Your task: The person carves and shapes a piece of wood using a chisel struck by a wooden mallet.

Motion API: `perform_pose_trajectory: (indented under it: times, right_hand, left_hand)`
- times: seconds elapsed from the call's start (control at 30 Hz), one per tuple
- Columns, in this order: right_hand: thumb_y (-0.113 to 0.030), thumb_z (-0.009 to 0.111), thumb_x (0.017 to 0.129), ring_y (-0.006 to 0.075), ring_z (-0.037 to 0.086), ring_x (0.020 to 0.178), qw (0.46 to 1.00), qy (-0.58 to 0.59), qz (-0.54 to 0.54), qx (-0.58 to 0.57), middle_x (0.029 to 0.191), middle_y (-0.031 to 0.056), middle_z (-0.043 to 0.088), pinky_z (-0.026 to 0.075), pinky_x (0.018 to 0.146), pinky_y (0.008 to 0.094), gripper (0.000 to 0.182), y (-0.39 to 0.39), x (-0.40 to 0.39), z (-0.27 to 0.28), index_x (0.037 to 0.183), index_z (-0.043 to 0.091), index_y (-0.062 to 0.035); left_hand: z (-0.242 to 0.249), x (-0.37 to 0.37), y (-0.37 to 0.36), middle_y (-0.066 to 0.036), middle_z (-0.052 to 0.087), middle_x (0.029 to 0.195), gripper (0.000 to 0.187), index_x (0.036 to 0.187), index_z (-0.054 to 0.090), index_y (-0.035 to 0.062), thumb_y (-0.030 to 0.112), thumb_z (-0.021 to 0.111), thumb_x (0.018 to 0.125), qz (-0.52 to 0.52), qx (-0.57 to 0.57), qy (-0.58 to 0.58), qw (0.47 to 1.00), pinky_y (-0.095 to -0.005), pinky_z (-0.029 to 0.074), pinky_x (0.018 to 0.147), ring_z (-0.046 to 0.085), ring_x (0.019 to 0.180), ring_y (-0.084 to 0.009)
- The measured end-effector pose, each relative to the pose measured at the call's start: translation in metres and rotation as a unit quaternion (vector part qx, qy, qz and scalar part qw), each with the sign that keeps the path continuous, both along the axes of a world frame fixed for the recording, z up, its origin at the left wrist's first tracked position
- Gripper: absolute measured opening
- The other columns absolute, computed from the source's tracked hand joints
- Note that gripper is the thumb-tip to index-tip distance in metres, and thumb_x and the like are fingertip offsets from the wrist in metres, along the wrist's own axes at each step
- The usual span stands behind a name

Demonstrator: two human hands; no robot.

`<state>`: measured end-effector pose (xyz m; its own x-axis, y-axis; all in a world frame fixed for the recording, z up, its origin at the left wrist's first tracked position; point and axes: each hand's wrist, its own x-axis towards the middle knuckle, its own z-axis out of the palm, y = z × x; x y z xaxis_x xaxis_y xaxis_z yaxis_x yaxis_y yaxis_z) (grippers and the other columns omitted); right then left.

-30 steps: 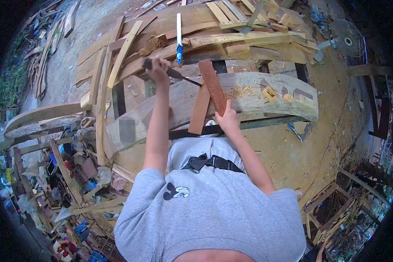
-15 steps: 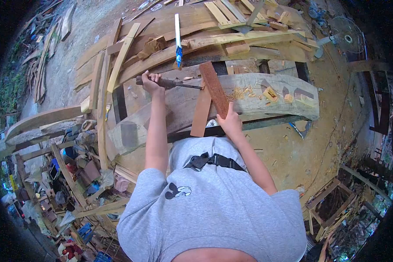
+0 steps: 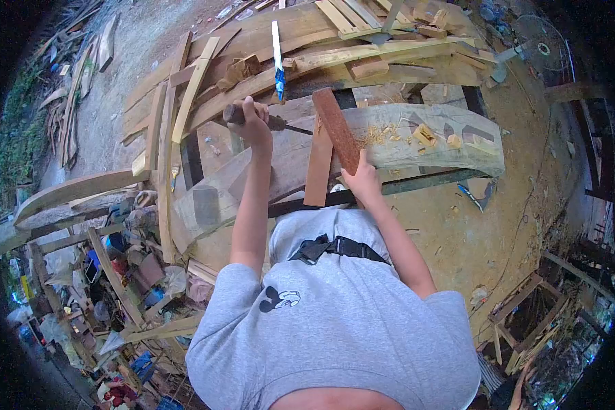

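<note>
At the far left, beyond the work, loose planks (image 3: 158, 130) lean along the left end of the big curved timber beam (image 3: 417, 140) that carries everything. The left hand (image 3: 253, 121) is raised over the beam's left part, fingers wrapped tight round the wooden handle of a chisel (image 3: 270, 123). The chisel's long axis runs almost level from left to right, handle butt sticking out to the left of the fist and the dark steel blade reaching right, its tip close against the left face of the reddish board (image 3: 336, 130); whether tip and board touch cannot be told. Just behind the chisel, a blue-handled tool (image 3: 278, 51) stands up from the beam's far edge. The reddish board stands tilted on the beam near its middle, its long axis running from upper left to lower right, crossing over a paler plank (image 3: 318, 171) that hangs off the beam's near edge. The right hand (image 3: 362, 179) closes round the reddish board's lower end at the near edge, fingers curled on it and holding it. So the board lies to the right of the chisel hand, with the blade pointing square at its side, and the right hand is the nearer one to it. Further right, wood chips (image 3: 376, 137) and small offcut blocks (image 3: 427, 134) lie scattered on the beam's top, near notches cut toward its right end.
</note>
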<state>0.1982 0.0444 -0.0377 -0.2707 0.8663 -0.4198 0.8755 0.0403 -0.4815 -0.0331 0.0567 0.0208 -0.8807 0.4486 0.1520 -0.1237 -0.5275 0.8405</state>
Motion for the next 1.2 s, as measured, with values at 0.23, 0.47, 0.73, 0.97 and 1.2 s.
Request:
perform_pose_trajectory:
  times: [0.23,0.47,0.73,0.97,1.2]
  right_hand:
    - [-0.032,0.061,0.07,0.0377,0.058,0.082,1.0,-0.002,-0.004,-0.003,0.088,0.0234,0.057,0.047,0.069,0.0465,0.07,0.0,0.0,0.001,0.124,0.025,-0.0052]
    - [-0.032,0.061,0.07,0.0382,0.058,0.081,1.0,0.002,0.0,0.005,0.088,0.0235,0.057,0.047,0.069,0.0468,0.07,0.0,0.0,-0.001,0.124,0.025,-0.0053]
    - [-0.032,0.063,0.07,0.0413,0.056,0.081,1.0,0.02,-0.003,0.014,0.086,0.0265,0.057,0.046,0.069,0.0475,0.068,-0.001,0.001,-0.003,0.12,0.027,-0.0031]
    - [-0.033,0.063,0.07,0.0412,0.056,0.081,1.0,0.013,-0.004,0.01,0.086,0.026,0.057,0.046,0.069,0.0471,0.067,-0.001,0.001,0.001,0.119,0.028,-0.0035]
    - [-0.032,0.062,0.069,0.038,0.058,0.082,1.0,0.004,-0.006,-0.007,0.088,0.024,0.058,0.046,0.071,0.0464,0.071,0.001,0.0,0.003,0.125,0.026,-0.006]
  left_hand:
    - [0.0,0.005,0.002,0.0,0.038,0.046,0.021,0.063,0.038,0.0076,0.003,0.051,0.079,-0.018,0.016,0.012,1.0,-0.021,0.03,0.033,0.037,0.035,-0.0074]
    - [0.002,0.015,0.008,0.0,0.038,0.047,0.02,0.066,0.038,0.0066,0.003,0.051,0.08,-0.035,-0.01,-0.006,0.999,-0.021,0.03,0.033,0.038,0.036,-0.0071]
    - [0.01,0.023,0.011,-0.001,0.04,0.047,0.02,0.065,0.038,0.0058,0.003,0.05,0.081,-0.014,-0.032,0.002,0.999,-0.0201,0.031,0.032,0.04,0.036,-0.008]
    - [0.013,0.023,0.009,-0.001,0.041,0.047,0.021,0.064,0.038,0.0061,0.003,0.051,0.08,-0.026,-0.019,0.04,0.999,-0.0204,0.032,0.032,0.041,0.037,-0.008]
    - [0.017,0.026,0.009,0.0,0.042,0.047,0.021,0.064,0.039,0.0067,0.004,0.053,0.08,-0.013,-0.031,0.017,0.999,-0.0204,0.033,0.033,0.041,0.036,-0.0073]
